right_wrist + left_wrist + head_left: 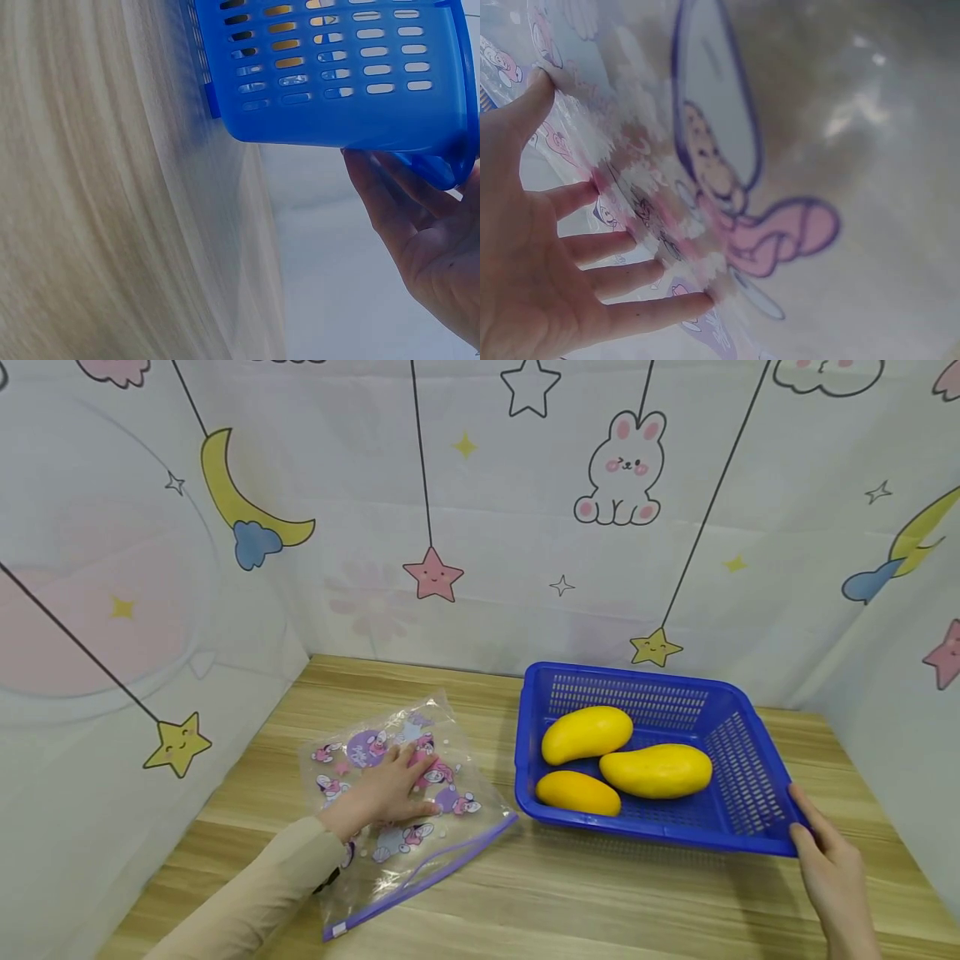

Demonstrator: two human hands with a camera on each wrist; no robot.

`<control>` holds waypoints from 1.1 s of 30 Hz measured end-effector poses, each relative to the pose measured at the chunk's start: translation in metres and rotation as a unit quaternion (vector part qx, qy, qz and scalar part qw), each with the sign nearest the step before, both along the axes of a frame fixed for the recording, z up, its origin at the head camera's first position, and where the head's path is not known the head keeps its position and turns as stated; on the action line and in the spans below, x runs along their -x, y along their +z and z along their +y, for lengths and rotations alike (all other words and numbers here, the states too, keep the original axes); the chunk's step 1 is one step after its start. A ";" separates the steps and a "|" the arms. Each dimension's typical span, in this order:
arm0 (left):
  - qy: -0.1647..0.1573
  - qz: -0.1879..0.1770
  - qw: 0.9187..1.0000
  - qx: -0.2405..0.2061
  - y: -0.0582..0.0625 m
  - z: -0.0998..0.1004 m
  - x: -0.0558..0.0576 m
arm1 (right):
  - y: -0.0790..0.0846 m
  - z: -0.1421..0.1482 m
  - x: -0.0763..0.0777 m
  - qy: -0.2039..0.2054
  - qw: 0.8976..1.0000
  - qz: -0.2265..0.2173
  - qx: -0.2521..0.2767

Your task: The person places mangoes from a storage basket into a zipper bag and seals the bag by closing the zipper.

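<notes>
A clear plastic slider bag (367, 747) printed with cartoon figures lies on the table at left, its purple zip strip (442, 877) angled towards the front. My left hand (386, 789) rests on the bag with its fingers spread; in the left wrist view the straight fingertips touch the film. To the right stands a blue plastic basket (660, 832) holding three yellow mangoes (656, 771), grouped in its left and middle part. At the basket's front right corner my right hand (832, 868) grips the rim, thumb on top and fingers on the outer side, as the right wrist view (427, 232) also shows.
A wood-grain table (600, 910) carries everything. White cloth walls (495, 502) with printed stars, moons and a rabbit enclose the back and both sides. The basket's back edge stands near the rear cloth.
</notes>
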State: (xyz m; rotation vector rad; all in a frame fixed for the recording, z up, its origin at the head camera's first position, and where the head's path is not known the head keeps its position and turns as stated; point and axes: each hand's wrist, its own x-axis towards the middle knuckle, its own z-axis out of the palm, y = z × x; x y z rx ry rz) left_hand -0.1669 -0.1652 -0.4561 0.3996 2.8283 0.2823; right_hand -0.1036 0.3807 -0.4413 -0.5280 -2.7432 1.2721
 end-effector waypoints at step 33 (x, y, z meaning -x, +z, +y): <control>0.019 0.008 1.000 0.021 0.002 0.000 0.005 | 0.002 -0.003 0.000 -0.009 1.000 -0.002 0.007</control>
